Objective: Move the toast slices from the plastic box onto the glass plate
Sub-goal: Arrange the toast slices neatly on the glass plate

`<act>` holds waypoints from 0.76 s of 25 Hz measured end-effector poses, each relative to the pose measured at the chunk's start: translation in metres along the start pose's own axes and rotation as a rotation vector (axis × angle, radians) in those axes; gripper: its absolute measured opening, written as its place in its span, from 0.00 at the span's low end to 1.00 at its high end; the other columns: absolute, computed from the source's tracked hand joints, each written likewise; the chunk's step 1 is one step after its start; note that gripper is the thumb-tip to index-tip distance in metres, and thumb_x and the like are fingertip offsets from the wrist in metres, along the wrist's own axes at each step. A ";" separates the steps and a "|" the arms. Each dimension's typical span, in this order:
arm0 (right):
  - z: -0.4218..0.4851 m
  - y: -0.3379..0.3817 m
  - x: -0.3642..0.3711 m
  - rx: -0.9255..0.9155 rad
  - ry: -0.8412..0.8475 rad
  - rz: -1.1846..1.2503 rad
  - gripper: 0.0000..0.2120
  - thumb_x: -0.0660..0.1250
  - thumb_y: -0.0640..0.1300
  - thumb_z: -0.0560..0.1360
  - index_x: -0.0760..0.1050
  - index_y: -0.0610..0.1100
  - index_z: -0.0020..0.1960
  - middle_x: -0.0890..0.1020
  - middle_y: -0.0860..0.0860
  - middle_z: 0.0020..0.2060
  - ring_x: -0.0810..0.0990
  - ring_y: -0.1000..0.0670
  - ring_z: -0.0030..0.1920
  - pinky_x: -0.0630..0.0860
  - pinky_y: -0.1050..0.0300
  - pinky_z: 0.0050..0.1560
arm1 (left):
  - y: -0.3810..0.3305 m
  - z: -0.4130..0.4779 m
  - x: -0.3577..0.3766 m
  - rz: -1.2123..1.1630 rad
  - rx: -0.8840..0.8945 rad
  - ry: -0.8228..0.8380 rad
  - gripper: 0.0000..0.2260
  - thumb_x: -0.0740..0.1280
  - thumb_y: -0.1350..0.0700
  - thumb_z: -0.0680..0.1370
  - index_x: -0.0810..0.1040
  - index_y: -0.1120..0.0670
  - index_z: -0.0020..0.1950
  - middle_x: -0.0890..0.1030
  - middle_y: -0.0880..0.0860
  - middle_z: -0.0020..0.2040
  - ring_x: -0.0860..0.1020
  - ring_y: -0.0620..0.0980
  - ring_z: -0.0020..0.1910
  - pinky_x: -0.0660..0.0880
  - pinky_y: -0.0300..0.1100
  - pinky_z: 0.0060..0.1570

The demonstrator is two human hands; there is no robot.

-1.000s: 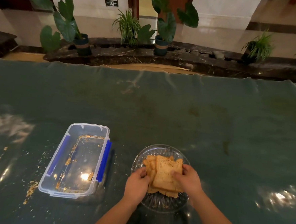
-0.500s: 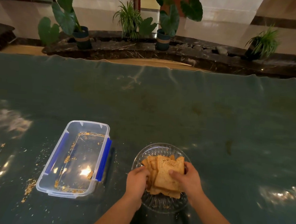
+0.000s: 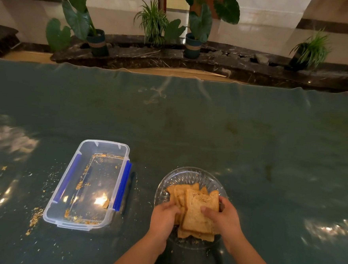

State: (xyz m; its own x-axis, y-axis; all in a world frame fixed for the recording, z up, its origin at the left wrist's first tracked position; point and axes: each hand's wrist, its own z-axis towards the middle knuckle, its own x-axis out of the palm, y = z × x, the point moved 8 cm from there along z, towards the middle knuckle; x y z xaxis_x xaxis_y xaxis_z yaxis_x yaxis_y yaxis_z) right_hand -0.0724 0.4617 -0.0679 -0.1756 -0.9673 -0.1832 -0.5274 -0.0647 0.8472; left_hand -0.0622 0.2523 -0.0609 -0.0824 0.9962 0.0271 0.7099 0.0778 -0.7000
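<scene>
Item one, toast slices (image 3: 199,213): I count a loose stack of several browned slices, piled on the glass plate (image 3: 188,175), which sits near me, right of centre on the table (image 3: 210,124). The top slice lies tilted across the ones below.

Item two, my left hand (image 3: 164,218): it sits at the left edge of the stack, fingers curled against the slices — touching them, grasping their side.

Item three, my right hand (image 3: 223,218): on the right edge of the stack, thumb laid over the top slice, fingers wrapped round its far side, so it grips the toast.

Item four, plastic box (image 3: 90,184): clear, with blue clips on its long sides, lidless, standing left of the plate and apart from it. Inside I see only crumbs and one small fragment near its right wall.

Item five, loose crumbs (image 3: 35,218) — scattered on the green table covering left of the box.

Item six, potted plants (image 3: 194,30): along the far ledge beyond the table.
</scene>
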 end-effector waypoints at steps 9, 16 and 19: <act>-0.009 -0.012 0.007 0.020 0.018 -0.083 0.19 0.78 0.41 0.68 0.76 0.50 0.55 0.84 0.55 0.47 0.82 0.55 0.45 0.78 0.61 0.36 | -0.003 -0.010 0.001 0.245 0.129 -0.039 0.11 0.62 0.58 0.70 0.84 0.49 0.42 0.84 0.54 0.44 0.80 0.54 0.51 0.79 0.55 0.51; 0.004 -0.010 0.004 0.034 -0.017 -0.096 0.18 0.77 0.42 0.69 0.76 0.48 0.56 0.83 0.54 0.48 0.82 0.53 0.46 0.78 0.58 0.37 | -0.015 0.001 0.008 0.107 0.075 -0.014 0.08 0.63 0.62 0.70 0.82 0.53 0.41 0.82 0.49 0.36 0.81 0.52 0.42 0.78 0.49 0.43; 0.014 0.001 0.002 0.018 -0.036 -0.088 0.18 0.76 0.41 0.69 0.75 0.48 0.56 0.83 0.53 0.48 0.82 0.54 0.46 0.77 0.59 0.36 | -0.023 0.007 0.012 0.058 0.086 0.001 0.12 0.64 0.64 0.70 0.83 0.53 0.46 0.84 0.56 0.44 0.81 0.54 0.48 0.80 0.55 0.49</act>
State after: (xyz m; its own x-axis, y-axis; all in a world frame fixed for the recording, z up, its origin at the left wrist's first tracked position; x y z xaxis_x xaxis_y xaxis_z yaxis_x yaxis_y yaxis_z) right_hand -0.0851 0.4633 -0.0743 -0.1579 -0.9485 -0.2745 -0.5565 -0.1442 0.8183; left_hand -0.0842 0.2621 -0.0493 -0.0423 0.9990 -0.0147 0.6511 0.0164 -0.7588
